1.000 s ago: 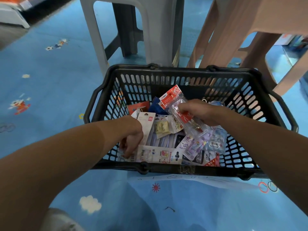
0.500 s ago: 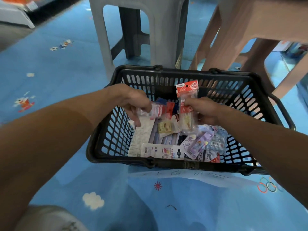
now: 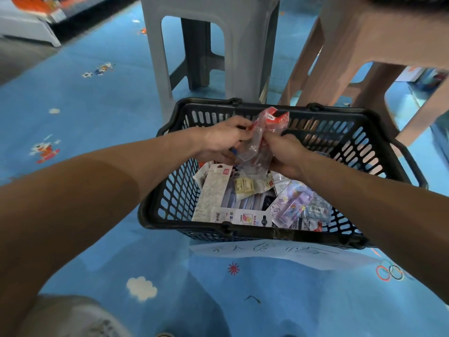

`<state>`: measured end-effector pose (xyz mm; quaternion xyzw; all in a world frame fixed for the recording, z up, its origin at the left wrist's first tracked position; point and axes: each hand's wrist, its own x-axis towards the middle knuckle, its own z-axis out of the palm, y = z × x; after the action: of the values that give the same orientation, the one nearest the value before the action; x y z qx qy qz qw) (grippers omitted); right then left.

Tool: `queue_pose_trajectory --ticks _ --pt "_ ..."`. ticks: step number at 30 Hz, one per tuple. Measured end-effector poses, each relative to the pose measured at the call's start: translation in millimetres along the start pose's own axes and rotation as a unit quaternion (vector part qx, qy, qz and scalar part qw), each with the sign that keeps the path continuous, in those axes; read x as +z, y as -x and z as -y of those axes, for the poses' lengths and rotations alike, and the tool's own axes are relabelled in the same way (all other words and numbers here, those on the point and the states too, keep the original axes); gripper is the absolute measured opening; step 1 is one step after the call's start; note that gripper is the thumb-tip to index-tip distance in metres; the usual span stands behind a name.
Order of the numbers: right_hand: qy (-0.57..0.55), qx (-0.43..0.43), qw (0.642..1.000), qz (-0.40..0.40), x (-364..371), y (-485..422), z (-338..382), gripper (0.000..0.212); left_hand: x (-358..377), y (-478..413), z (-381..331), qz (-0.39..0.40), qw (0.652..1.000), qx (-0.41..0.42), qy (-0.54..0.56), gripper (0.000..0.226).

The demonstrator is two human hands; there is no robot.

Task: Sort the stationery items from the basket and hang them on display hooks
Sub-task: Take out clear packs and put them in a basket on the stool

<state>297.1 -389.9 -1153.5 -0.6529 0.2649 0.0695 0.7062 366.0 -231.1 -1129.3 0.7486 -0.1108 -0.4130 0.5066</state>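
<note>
Stationery packets [image 3: 257, 147], clear bags with red header cards, are pinched between both our hands above the far half of the basket [image 3: 167, 190]. Our left hand [image 3: 226, 139] curls its fingers round the left side of the bundle. Our right hand [image 3: 286, 156] grips its lower right side, and the two hands nearly meet across the plastic. The red headers stick up beyond our fingertips, toward the far rim. We cannot tell how many packets are in the bundle.

Beneath our hands more goods lie loose in the basket. A white card pack [image 3: 213, 186] lies under our left hand, a yellow pack [image 3: 244, 187] under the gap between the hands, and a purple pack [image 3: 291, 205] under our right wrist. A long white card [image 3: 240, 217] lies along the near wall.

Past our left hand stands a grey stool [image 3: 211, 45], and past our right hand a brown stool [image 3: 352, 45], both on the blue floor [image 3: 97, 117]. Nearer to us than both hands, a paper sheet [image 3: 267, 254] pokes out from under the basket.
</note>
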Motion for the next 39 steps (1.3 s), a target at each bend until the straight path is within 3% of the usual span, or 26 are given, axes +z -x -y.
queue_pose_trajectory --ticks 3,6,8,12,19,24,30,32,35,39 --pt "-0.049 -0.012 0.998 0.036 0 1 1 0.051 -3 -1 2 -0.018 0.998 0.015 0.062 0.056" --pt "-0.082 -0.024 0.991 0.102 -1 3 10 0.069 -1 2 3 -0.002 0.999 0.018 0.030 0.050" --pt "-0.045 -0.043 0.990 0.129 2 6 13 0.063 3 5 2 0.021 1.000 0.019 -0.005 0.040" --pt "-0.007 -0.056 0.993 0.104 2 8 11 0.032 12 13 -5 0.029 0.999 0.030 -0.011 0.037" --pt "0.039 -0.088 0.991 0.088 -2 16 34 0.043 27 16 -30 0.045 0.996 0.056 0.053 0.035" --pt "-0.037 -0.063 0.995 0.073 4 50 68 0.038 25 37 -71 0.044 0.998 0.019 0.043 0.042" --pt "-0.054 -0.019 0.998 0.033 1 122 175 0.025 18 102 -177 0.042 0.998 -0.019 0.041 0.040" --pt "-0.043 0.002 0.999 0.021 -5 152 222 0.022 12 129 -221 0.065 0.997 -0.026 0.019 0.037" --pt "0.006 0.033 0.998 0.045 -16 201 295 0.034 4 175 -288 0.118 0.989 -0.063 -0.056 0.036" --pt "0.073 0.111 0.989 0.071 -31 270 395 0.024 -4 230 -378 0.168 0.974 -0.099 -0.112 0.030"
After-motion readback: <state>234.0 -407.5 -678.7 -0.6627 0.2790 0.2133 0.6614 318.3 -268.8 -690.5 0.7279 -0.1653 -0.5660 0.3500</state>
